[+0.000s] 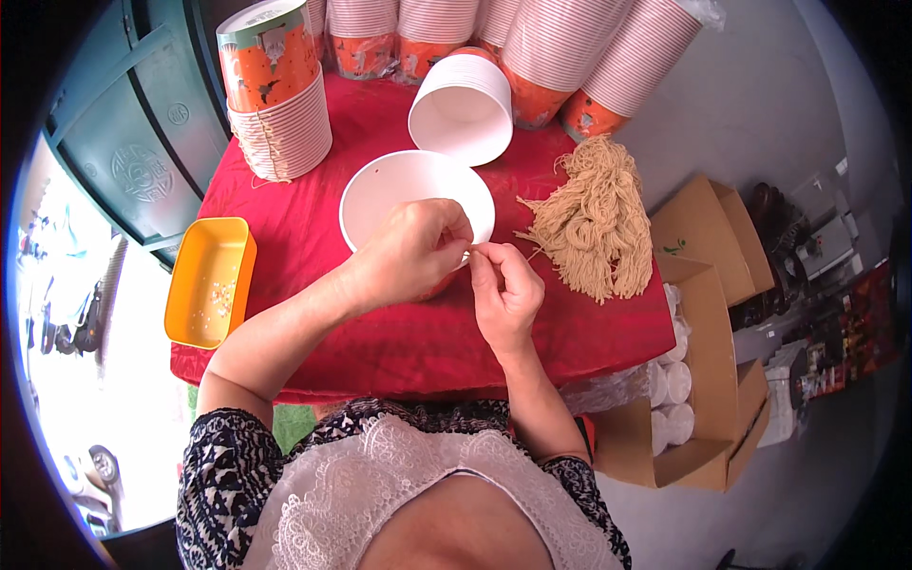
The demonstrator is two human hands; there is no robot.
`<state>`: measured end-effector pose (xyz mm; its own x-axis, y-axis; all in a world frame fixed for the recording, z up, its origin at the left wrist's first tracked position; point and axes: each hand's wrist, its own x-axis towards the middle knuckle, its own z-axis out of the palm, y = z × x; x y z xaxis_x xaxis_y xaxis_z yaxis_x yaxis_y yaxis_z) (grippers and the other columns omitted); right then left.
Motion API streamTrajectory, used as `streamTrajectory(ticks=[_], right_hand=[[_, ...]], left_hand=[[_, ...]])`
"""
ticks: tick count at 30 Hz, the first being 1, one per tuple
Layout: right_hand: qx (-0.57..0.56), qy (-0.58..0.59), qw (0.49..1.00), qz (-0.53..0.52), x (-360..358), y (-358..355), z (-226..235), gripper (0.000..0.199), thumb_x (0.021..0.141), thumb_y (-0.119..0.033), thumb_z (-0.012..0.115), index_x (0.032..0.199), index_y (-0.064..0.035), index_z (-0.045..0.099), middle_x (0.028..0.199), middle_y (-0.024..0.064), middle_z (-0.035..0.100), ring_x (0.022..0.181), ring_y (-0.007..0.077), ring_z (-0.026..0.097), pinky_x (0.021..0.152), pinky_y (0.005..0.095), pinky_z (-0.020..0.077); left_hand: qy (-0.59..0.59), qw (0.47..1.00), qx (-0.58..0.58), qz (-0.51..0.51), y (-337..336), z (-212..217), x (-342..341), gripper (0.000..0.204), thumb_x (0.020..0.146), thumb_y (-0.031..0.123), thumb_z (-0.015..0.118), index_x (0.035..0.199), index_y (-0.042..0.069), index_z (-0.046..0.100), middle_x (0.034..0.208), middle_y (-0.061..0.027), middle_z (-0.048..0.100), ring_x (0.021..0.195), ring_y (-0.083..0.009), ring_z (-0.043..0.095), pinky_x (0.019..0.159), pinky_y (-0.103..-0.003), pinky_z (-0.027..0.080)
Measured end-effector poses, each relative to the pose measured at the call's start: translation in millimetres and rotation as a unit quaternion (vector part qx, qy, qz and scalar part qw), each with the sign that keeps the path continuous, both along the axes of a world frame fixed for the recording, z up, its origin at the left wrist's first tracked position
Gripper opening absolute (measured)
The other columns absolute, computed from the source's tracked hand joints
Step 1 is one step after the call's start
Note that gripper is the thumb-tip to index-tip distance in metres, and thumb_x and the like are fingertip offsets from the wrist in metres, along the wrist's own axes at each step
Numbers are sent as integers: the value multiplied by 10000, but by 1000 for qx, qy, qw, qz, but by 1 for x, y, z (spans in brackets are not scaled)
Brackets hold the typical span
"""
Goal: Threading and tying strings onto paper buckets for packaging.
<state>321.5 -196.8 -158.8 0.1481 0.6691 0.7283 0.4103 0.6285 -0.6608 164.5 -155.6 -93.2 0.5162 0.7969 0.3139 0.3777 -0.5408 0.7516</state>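
Observation:
A white-lined paper bucket (370,204) stands on the red tablecloth (589,347) in front of me, its mouth facing up. My left hand (408,252) reaches over its near rim, fingers pinched together. Close beside it, my right hand (505,290) is also closed in a pinch at the rim, thumb against forefinger. The fingertips of both hands nearly meet; whatever is between them is too small to make out. To the right lies a loose bundle of tan string (598,218). Behind the upright bucket, another paper bucket (461,114) lies tipped with its white inside toward me.
At the left edge sits a yellow plastic tray (204,252) with small pale bits inside. A stack of orange-patterned buckets (280,128), with string hanging down it, stands far left. More wrapped stacks (565,47) line the back. Right of the table is an open cardboard box (708,332) with white rolls.

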Motion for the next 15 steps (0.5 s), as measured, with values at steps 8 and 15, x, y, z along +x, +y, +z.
streamTrajectory(ticks=[8, 15], right_hand=[[-80, 70, 994, 28, -3, -3, -2, 33, 869, 23, 663, 885, 13, 636, 685, 12, 587, 596, 67, 529, 530, 239, 417], [-181, 342, 899, 203, -5, -4, -2, 105, 954, -79, 606, 900, 2, 645, 715, -65, 526, 585, 19, 389, 514, 189, 299]], left_hand=[[-36, 997, 67, 12, 4, -8, 3, 64, 783, 17, 628, 801, -38, 656, 749, -205, 675, 706, -339, 689, 629, -392, 533], [-10, 999, 34, 14, 2, -7, 2, 77, 807, -25, 646, 882, -39, 652, 814, -144, 694, 768, -220, 697, 697, -337, 551]])
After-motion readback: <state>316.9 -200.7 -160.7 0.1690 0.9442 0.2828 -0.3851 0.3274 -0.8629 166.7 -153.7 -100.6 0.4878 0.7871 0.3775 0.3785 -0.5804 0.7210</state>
